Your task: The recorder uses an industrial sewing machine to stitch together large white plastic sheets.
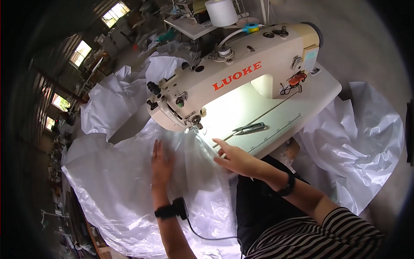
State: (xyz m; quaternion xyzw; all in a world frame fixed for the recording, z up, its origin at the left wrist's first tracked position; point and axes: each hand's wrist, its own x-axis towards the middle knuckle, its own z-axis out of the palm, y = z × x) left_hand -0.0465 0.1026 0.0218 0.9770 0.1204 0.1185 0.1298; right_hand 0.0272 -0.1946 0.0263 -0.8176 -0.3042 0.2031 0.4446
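A translucent white plastic-like sheet (116, 172) spreads over the left side of the table, its edge running under the needle area of a cream sewing machine (276, 52). Slightly blurred, my left hand (161, 166) lies on the sheet with its fingers stretched out, left of the needle. My right hand (235, 159) is at the sheet's right edge, close in front of the needle. Its index finger points forward and the thumb stands apart from it. Dark thread snips (250, 128) rest on the machine bed beyond that hand. The machine's lamp lights the bed brightly.
More crumpled white sheeting (353, 142) hangs at the right of the table, and another heap (114, 101) lies behind on the left. A white thread cone (221, 13) stands at the back. An orange-red item with black cord (297, 79) is attached to the machine's right end.
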